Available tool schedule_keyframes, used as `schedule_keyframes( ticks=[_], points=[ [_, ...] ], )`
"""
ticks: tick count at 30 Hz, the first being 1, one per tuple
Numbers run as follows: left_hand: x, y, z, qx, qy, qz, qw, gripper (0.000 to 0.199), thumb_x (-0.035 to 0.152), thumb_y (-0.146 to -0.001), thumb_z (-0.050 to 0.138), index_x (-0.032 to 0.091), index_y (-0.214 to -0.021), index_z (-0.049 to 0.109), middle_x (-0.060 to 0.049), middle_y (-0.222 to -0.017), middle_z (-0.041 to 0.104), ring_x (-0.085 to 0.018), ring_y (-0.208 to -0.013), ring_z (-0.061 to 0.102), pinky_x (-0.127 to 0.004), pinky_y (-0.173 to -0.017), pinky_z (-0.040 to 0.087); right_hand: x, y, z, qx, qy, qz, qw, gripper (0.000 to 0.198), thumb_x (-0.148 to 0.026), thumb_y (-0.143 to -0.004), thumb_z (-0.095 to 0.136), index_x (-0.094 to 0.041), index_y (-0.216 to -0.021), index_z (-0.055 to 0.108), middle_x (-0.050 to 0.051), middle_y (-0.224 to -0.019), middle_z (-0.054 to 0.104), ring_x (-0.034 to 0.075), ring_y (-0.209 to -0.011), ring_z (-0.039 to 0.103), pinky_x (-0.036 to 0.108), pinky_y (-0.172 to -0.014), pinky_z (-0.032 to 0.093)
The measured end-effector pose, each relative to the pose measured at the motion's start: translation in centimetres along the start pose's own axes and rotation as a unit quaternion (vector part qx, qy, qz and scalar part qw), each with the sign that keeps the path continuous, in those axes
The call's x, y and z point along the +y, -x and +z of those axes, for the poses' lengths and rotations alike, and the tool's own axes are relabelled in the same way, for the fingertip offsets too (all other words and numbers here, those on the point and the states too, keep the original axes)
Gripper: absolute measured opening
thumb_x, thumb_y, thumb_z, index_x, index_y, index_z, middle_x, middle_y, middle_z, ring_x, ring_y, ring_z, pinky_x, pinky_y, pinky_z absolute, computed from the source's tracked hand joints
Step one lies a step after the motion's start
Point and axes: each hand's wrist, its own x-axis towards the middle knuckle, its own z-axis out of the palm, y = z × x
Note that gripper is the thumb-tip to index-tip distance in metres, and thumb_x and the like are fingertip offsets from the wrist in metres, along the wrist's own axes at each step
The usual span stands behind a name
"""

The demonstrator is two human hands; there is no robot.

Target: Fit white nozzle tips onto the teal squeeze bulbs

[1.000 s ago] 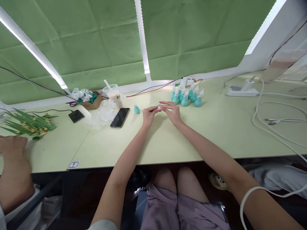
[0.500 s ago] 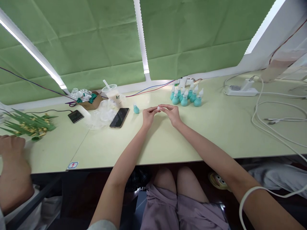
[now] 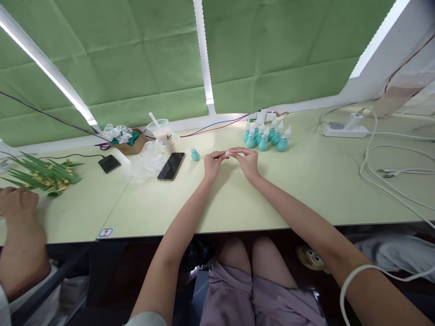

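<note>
Over the middle of the table, my left hand (image 3: 212, 165) and my right hand (image 3: 249, 162) meet at the fingertips, both in a pinch. Between them is a small white piece (image 3: 227, 154), mostly covered by the fingers, so its exact shape is unclear. One small teal bulb-shaped bottle (image 3: 195, 155) with a short pale top stands alone to the left of my left hand. Beyond my right hand, several teal bulb-shaped bottles (image 3: 282, 144) with pointed white tips stand upright in a cluster.
A phone (image 3: 171, 166), crumpled clear plastic (image 3: 147, 163), a lidded drink cup (image 3: 163, 136) and a cardboard box (image 3: 134, 145) lie left. Farther left are a co-worker's hand (image 3: 18, 201) and green plastic stems (image 3: 47, 174). A power strip (image 3: 345, 131) and white cables (image 3: 369, 176) occupy the right.
The whole view has shifted slightly, moving things a little to the right in the picture. Both hands stay together on the white piece, with only small finger movement.
</note>
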Motion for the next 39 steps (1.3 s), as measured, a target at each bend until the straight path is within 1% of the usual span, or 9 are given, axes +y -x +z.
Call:
schedule_keyframes(
  ticks=[3,8,13,17,25,28,30,35,39],
  points=[
    [-0.1,0.1,0.2,0.007,-0.005,-0.003,1.000,0.022,0.034,-0.077,0.063,0.016,-0.085,0.074,-0.005,-0.073,0.069,-0.015,-0.070,0.063,-0.030,-0.073,0.049,0.0,0.0,0.1,0.002,0.019,0.003,1.000,0.011,-0.033,-0.067,0.073,-0.022,-0.067,0.072,0.001,-0.077,0.073,0.018,-0.080,0.067,0.038,-0.097,0.043],
    [-0.2,0.0,0.3,0.015,-0.018,0.009,1.000,0.020,0.032,-0.078,0.064,0.017,-0.087,0.073,-0.004,-0.073,0.068,-0.015,-0.070,0.062,-0.029,-0.071,0.048,0.8,-0.7,-0.1,-0.031,-0.059,0.070,0.995,0.020,-0.034,-0.061,0.077,-0.020,-0.073,0.071,0.003,-0.081,0.072,0.020,-0.084,0.066,0.035,-0.085,0.050],
    [-0.3,-0.3,-0.1,0.023,-0.156,0.094,0.983,0.014,0.028,-0.081,0.061,0.021,-0.084,0.074,-0.002,-0.068,0.066,-0.014,-0.069,0.056,-0.027,-0.068,0.044,1.6,-1.3,-0.9,-0.078,-0.087,0.147,0.982,0.030,-0.035,-0.055,0.081,-0.021,-0.081,0.072,0.003,-0.092,0.072,0.019,-0.093,0.063,0.036,-0.091,0.047],
    [-0.4,-0.3,-0.4,0.026,-0.233,0.149,0.961,0.015,0.025,-0.084,0.058,0.023,-0.087,0.073,-0.002,-0.068,0.064,-0.014,-0.069,0.052,-0.027,-0.068,0.043,1.1,-1.1,-0.8,-0.088,-0.071,0.141,0.984,0.028,-0.038,-0.057,0.079,-0.021,-0.079,0.073,0.004,-0.095,0.072,0.021,-0.098,0.063,0.037,-0.095,0.045],
    [-1.3,-0.6,-1.0,0.033,-0.308,0.114,0.944,0.020,0.019,-0.086,0.054,0.024,-0.097,0.070,-0.004,-0.080,0.064,-0.017,-0.081,0.051,-0.028,-0.070,0.044,2.2,-1.9,-1.1,-0.016,-0.029,0.101,0.994,0.024,-0.037,-0.068,0.071,-0.018,-0.082,0.072,0.005,-0.088,0.072,0.019,-0.081,0.068,0.034,-0.084,0.051],
    [-1.9,-1.0,-1.9,0.040,-0.348,0.082,0.933,0.024,0.014,-0.087,0.050,0.022,-0.099,0.069,-0.005,-0.085,0.063,-0.018,-0.085,0.052,-0.030,-0.076,0.044,3.5,-3.4,-1.1,-0.042,0.102,0.109,0.988,0.019,-0.031,-0.076,0.064,-0.016,-0.085,0.072,0.006,-0.086,0.072,0.018,-0.070,0.067,0.033,-0.075,0.052],
    [-2.2,-1.3,-2.6,0.035,-0.365,0.057,0.929,0.024,0.013,-0.087,0.049,0.021,-0.097,0.069,-0.005,-0.085,0.064,-0.018,-0.086,0.053,-0.032,-0.079,0.044,4.2,-4.7,-0.7,-0.110,0.261,0.077,0.956,0.016,-0.023,-0.080,0.059,-0.016,-0.086,0.072,0.007,-0.086,0.072,0.018,-0.073,0.067,0.032,-0.075,0.050],
    [-2.7,-1.5,-3.3,0.021,-0.374,0.017,0.927,0.013,0.017,-0.084,0.056,0.019,-0.086,0.069,-0.005,-0.080,0.065,-0.018,-0.080,0.055,-0.034,-0.078,0.045,4.9,-7.7,1.9,-0.219,0.592,-0.025,0.775,0.027,-0.009,-0.084,0.047,-0.013,-0.097,0.071,0.016,-0.096,0.070,0.024,-0.096,0.062,0.034,-0.084,0.042],
    [-2.8,-1.6,-3.4,0.018,-0.366,0.024,0.930,0.008,0.018,-0.081,0.060,0.020,-0.081,0.067,-0.004,-0.081,0.066,-0.018,-0.080,0.055,-0.035,-0.078,0.045,6.0,-8.7,3.5,-0.208,0.609,-0.010,0.765,0.026,-0.006,-0.080,0.048,-0.012,-0.088,0.072,0.018,-0.093,0.069,0.024,-0.092,0.063,0.032,-0.079,0.042]
  ],
)
